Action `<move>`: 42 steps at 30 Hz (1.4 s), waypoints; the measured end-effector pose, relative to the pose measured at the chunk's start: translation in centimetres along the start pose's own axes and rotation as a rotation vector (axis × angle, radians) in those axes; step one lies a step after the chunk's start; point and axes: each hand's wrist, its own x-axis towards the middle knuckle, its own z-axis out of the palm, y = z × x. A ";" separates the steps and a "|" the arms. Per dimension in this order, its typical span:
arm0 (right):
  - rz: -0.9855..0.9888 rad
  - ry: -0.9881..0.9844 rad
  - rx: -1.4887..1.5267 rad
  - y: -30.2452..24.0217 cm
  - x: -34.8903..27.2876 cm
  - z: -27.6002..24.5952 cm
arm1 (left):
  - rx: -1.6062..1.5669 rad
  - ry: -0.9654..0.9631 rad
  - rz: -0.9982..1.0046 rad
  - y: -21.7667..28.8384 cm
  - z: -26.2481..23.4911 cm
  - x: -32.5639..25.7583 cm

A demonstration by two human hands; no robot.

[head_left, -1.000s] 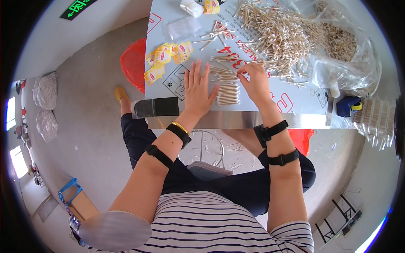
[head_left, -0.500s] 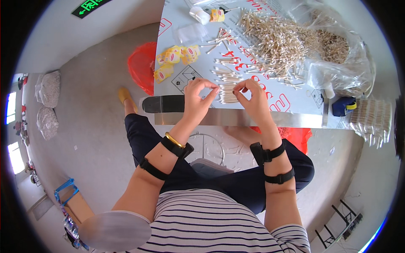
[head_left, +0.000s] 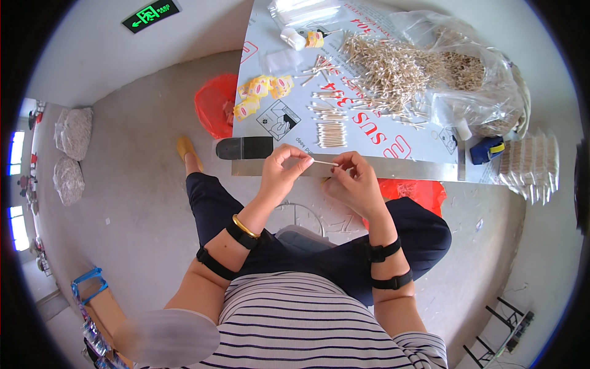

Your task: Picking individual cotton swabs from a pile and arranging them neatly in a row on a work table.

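Observation:
Between my two hands, over the table's front edge, a cotton swab (head_left: 324, 163) is stretched level. My left hand (head_left: 284, 170) pinches one end of it, and my right hand (head_left: 355, 180) pinches the other. Just beyond my fingers lie rows of cotton swabs (head_left: 332, 134), set side by side on the table (head_left: 295, 126). Farther back, a few swabs (head_left: 321, 69) are scattered loosely. A large heap of cotton swabs (head_left: 393, 67) spreads toward the back right.
Yellow printed packets (head_left: 258, 92) lie on the left of the table. Clear plastic bags (head_left: 473, 98) of swabs stand on the right, near a blue tape dispenser (head_left: 487, 150) and bundled swab packs (head_left: 530, 163). A red bag (head_left: 215, 107) hangs beside the table's left side.
Both hands have drawn back from the swab rows toward me, past the table edge. A swab now shows held between them.

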 end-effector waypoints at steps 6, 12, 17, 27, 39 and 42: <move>-0.006 -0.052 0.260 1.9 -2.2 0.3 | 0.046 -0.084 0.076 1.6 0.1 -1.7; -0.078 0.016 0.237 1.2 -3.7 0.3 | 0.062 -0.057 0.094 2.9 0.0 -3.3; -0.107 0.046 0.215 1.8 -4.6 0.5 | 0.110 -0.053 0.062 2.3 0.1 -4.4; -0.093 0.121 0.214 0.2 -5.5 -0.3 | -0.029 -0.105 -0.114 2.1 1.1 -4.5; -0.198 0.272 -0.003 -3.8 -7.5 -0.2 | -0.131 -0.140 -0.075 4.1 0.8 -5.1; -0.243 0.288 -0.038 -4.6 -8.2 -0.3 | -0.135 -0.159 -0.142 5.2 0.4 -5.7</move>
